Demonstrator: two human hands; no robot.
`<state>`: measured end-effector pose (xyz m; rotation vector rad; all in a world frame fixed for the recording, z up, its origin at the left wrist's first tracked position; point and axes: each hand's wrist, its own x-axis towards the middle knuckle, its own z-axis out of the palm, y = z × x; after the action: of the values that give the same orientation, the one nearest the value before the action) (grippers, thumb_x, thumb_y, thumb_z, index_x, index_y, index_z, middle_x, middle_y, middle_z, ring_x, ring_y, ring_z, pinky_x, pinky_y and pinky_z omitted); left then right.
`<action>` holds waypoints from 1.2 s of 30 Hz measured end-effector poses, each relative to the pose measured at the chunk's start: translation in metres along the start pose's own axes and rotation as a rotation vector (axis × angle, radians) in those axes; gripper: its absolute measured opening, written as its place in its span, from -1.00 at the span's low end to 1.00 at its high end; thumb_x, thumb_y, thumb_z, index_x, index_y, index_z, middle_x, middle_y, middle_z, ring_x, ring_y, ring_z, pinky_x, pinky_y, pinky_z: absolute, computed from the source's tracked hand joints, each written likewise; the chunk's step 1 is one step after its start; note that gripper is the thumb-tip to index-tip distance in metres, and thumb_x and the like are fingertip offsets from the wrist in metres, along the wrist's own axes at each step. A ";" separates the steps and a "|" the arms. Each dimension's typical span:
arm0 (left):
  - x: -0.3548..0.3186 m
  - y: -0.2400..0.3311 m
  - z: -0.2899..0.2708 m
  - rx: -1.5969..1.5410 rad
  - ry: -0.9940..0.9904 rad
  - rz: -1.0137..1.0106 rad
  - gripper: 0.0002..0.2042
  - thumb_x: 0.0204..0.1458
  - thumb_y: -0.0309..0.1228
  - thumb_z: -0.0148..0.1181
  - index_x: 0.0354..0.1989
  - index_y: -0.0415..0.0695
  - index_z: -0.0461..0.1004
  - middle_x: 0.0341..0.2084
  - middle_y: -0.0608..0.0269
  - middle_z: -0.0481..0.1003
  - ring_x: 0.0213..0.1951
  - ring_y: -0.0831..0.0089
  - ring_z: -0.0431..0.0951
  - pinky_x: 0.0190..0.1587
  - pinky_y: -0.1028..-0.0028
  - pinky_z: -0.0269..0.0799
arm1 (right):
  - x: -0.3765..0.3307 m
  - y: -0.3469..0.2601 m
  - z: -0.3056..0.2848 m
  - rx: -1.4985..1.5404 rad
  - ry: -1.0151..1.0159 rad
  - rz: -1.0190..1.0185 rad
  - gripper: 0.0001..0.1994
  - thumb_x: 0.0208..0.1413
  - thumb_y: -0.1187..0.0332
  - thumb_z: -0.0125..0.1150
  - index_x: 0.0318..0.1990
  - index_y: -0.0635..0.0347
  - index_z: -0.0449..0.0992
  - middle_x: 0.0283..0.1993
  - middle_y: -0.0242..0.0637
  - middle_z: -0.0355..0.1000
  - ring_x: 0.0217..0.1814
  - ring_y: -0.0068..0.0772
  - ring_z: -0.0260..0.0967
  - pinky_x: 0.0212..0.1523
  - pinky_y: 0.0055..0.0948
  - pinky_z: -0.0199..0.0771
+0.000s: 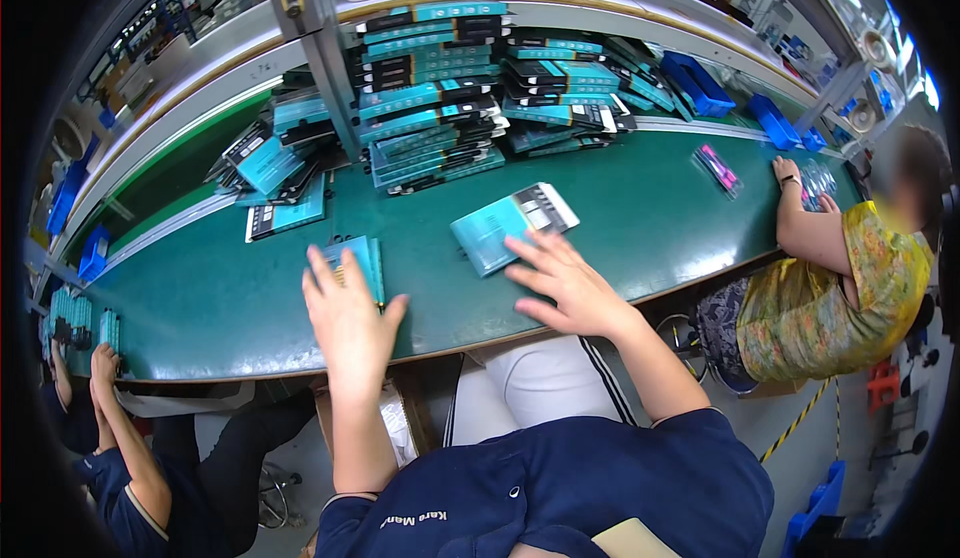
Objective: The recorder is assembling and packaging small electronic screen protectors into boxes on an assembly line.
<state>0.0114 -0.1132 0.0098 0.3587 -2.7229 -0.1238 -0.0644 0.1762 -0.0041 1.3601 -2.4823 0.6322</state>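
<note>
Green tabletop (200, 303): left hand (348, 323) over flat teal cardboard carton (374, 263), right hand (575, 288) at flat teal-black carton (488, 236) further right; all fingers wide. Bump could topple uneven far teal-black carton stack (432, 118).

On a glossy green tabletop (210, 308), a flat teal cardboard box (374, 264) lies at nine o'clock, a flat teal, black and white cardboard box (503, 226) at one, and stacked teal-and-black cartons (470, 89) at twelve. At two is a rectangular blue plastic bin (700, 86), at three a yellow-green floral cloth top (830, 303), at six black-striped white trousers (540, 383) and a navy shirt (600, 478).
</note>
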 end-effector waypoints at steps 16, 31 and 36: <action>0.001 0.071 0.014 -0.440 -0.272 0.541 -0.44 -0.13 -0.05 0.42 -0.05 -0.17 0.40 0.27 -0.30 0.17 0.34 -0.22 0.09 0.37 -0.05 -0.06 | -0.078 0.134 -0.077 -0.461 0.347 0.623 -0.81 -0.03 0.35 0.32 -0.28 0.24 0.55 -0.32 -0.08 0.51 -0.19 0.02 0.41 0.02 -0.11 0.32; 0.023 0.077 0.012 -0.589 -0.261 0.665 -0.20 -0.38 -0.11 0.50 0.12 -0.18 0.38 -0.05 0.06 0.42 0.00 0.12 0.41 0.04 0.24 0.33 | -0.006 -0.011 -0.030 0.866 -0.018 0.269 -0.55 -0.07 0.66 0.04 0.04 0.15 0.43 0.53 -0.01 -0.13 0.56 0.07 -0.15 0.39 0.04 0.06; 0.020 0.098 -0.005 -0.998 0.137 0.323 -0.15 -0.36 -0.24 0.58 0.18 -0.07 0.22 -0.22 0.08 0.41 -0.24 0.11 0.49 -0.17 0.28 0.45 | 0.031 -0.034 -0.037 1.511 0.433 0.349 -0.53 0.20 0.55 0.00 0.29 0.38 0.23 0.36 0.03 0.19 0.40 -0.18 0.18 0.37 -0.26 0.17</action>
<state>-0.0271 -0.0239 0.0349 -0.3433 -2.1900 -1.2267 -0.0521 0.1552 0.0499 0.7708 -1.6522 2.8020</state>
